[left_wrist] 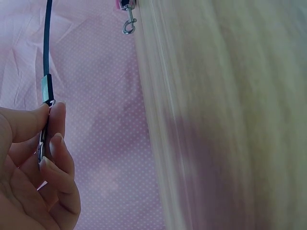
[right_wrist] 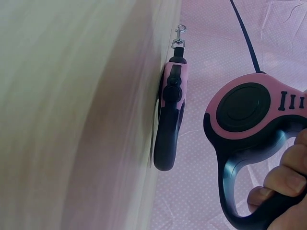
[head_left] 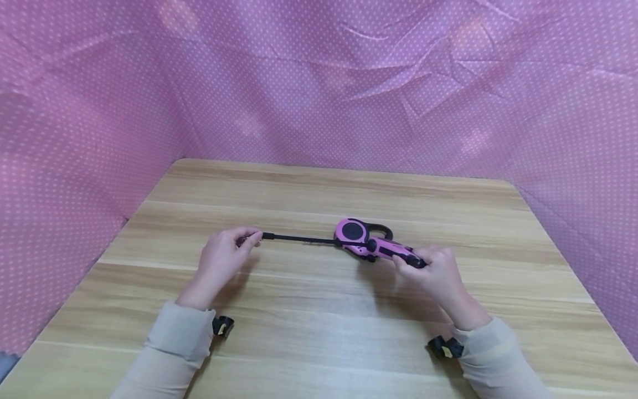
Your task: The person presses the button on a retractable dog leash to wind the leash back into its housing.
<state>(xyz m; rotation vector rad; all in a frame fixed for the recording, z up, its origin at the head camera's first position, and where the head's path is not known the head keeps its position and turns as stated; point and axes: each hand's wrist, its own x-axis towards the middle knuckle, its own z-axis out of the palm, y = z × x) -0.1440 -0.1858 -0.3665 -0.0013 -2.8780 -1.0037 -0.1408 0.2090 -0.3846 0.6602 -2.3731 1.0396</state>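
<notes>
A pink-and-black retractable leash [head_left: 390, 247] is in my right hand [head_left: 438, 277], whose fingers curl round its black loop handle [right_wrist: 224, 184]. From its front a thin black strap [head_left: 304, 239] runs taut to the left. My left hand [head_left: 224, 257] pinches the strap's end between thumb and fingers, just past a black sleeve [left_wrist: 46, 88]; the metal clip there is mostly hidden by the fingers. Behind the held leash, a second pink-and-black retractable leash [head_left: 353, 230] lies on the table. Its silver snap hook [right_wrist: 180, 33] shows in both wrist views.
The wood-grain table [head_left: 319, 343] has rounded far corners. Pink polka-dot cloth [head_left: 319, 100] hangs round its back and sides. Black wrist-worn devices [head_left: 222, 326] stick out at both cuffs, low over the table.
</notes>
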